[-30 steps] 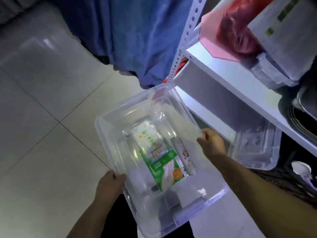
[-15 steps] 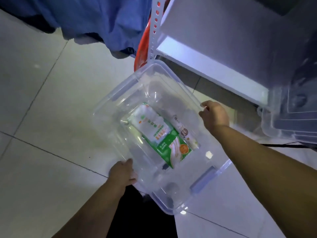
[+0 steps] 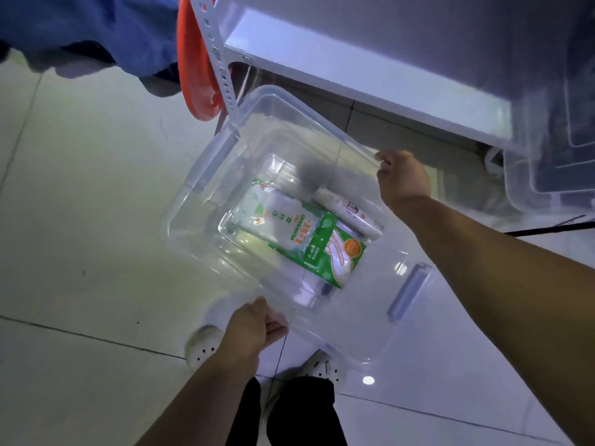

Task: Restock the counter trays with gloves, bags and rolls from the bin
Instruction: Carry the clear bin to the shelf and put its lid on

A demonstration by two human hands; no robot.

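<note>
I hold a clear plastic bin low over the tiled floor. My left hand grips its near long rim and my right hand grips the far long rim. Inside lie a green-and-white pack of gloves and, beside it toward my right hand, a white roll. More pale packs sit under the glove pack, hard to make out.
A white metal shelf with a perforated upright stands just beyond the bin. Stacked clear bins sit at the right. A red item and blue cloth hang at the upper left. My shoes are below.
The bin has come down toward the floor and the view has tilted downward. Both hands keep their grip on the rims; the upper shelf with its items has left the view.
</note>
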